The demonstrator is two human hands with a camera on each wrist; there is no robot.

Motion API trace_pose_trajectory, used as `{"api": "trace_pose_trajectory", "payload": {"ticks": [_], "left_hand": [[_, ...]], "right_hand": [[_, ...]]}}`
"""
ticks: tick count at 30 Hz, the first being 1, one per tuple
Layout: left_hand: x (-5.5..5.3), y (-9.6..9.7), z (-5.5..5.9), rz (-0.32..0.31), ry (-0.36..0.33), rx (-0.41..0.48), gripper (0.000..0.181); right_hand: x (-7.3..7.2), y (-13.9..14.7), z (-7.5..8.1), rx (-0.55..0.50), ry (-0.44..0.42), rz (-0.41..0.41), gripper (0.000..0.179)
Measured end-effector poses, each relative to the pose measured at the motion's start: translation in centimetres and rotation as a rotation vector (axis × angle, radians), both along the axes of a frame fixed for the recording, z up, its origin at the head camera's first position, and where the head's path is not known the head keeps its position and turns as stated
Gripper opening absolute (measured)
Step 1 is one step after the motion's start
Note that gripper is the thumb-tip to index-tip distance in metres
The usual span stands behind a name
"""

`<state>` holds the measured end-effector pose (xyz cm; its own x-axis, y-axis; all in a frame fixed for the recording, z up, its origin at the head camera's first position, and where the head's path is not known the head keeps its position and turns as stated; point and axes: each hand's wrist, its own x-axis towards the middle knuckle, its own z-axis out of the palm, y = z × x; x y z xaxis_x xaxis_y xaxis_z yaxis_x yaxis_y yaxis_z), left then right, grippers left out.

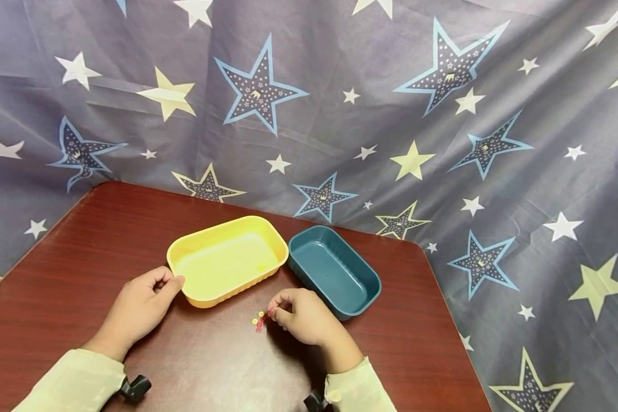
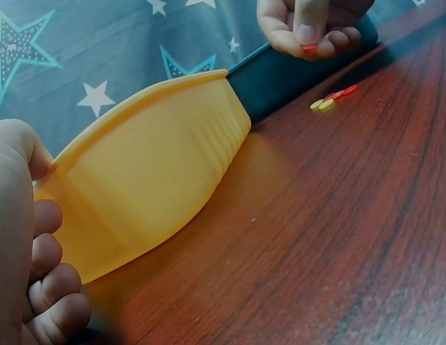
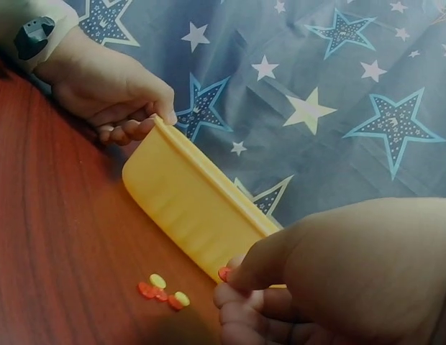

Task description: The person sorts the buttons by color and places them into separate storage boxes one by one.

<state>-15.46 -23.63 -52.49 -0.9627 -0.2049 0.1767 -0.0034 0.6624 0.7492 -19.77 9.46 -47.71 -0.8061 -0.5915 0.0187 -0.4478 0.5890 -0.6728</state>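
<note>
My left hand pinches the rim of the yellow plastic bin at its near left corner, thumb on the outer side. In the left wrist view its other fingers curl beside the wall. My right hand pinches a small red button-like disc between thumb and fingertip, over the table in front of the bins. Just left of those fingertips lies a loose cluster of yellow discs and red discs. One small yellow-green piece lies inside the yellow bin by its right end.
A dark teal bin stands against the right end of the yellow one, behind my right hand. Both rest on a reddish-brown wooden table. A grey curtain with stars hangs along the table's far and right edges.
</note>
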Motion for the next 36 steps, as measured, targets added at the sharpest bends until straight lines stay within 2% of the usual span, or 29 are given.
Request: {"api": "trace_pose_trajectory", "payload": {"ticks": [6,13,21,36], "left_hand": [[0.0,-0.1,-0.2,0.004,0.003,0.002,0.032],[0.0,-0.1,-0.2,0.005,0.018,-0.006,0.031],[0.0,-0.1,-0.1,0.001,0.012,0.0,0.031],[0.1,0.1,0.2,0.002,0.006,0.013,0.032]], "right_hand": [[-0.4,0.0,0.9,-0.021,-0.01,-0.009,0.01],[-0.6,0.4,2.4,0.002,0.016,-0.037,0.009],[-1.2,0.8,3.4,0.004,0.045,-0.048,0.005],[-2.3,1.6,5.4,-0.011,0.044,-0.072,0.004]]}}
